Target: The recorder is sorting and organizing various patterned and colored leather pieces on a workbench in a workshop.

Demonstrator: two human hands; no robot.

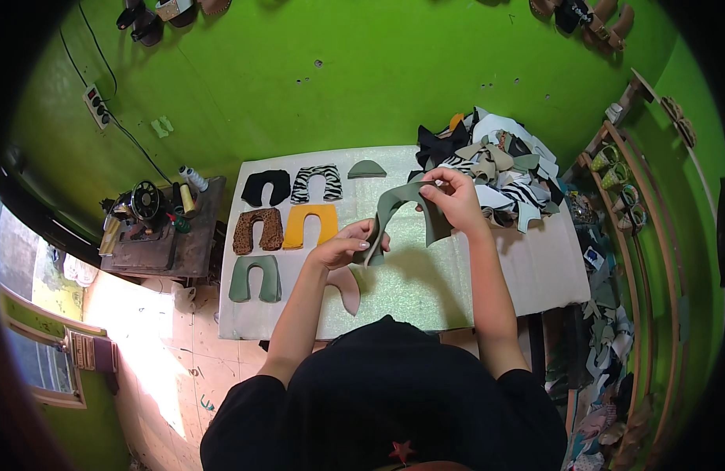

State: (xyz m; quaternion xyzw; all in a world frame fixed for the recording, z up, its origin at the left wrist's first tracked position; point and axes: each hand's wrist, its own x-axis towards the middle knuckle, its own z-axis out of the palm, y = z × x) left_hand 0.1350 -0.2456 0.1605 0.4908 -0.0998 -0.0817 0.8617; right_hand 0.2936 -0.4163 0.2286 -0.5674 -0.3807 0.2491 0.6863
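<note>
A grey-green, U-shaped cut piece (390, 201) is held up above the table between my two hands. My left hand (345, 245) pinches its lower left end, and my right hand (455, 202) grips the upper right of the curve. On the table to the left lie similar U-shaped pieces: black (256, 188), zebra-striped (303, 185), leopard-print (244, 231), yellow (294, 228) and green (242, 279). A green half-moon piece (367, 168) lies near the back. Partly hidden by my left forearm is a pale pink curved piece (347, 292).
A heap of mixed cut scraps (504, 165) covers the back right of the light-topped table (535, 279). At the left stands a sewing machine (146, 206) with thread cones (193, 179). A wooden rack (625, 235) holding shoes leans at the right, with more scraps (609, 337) below.
</note>
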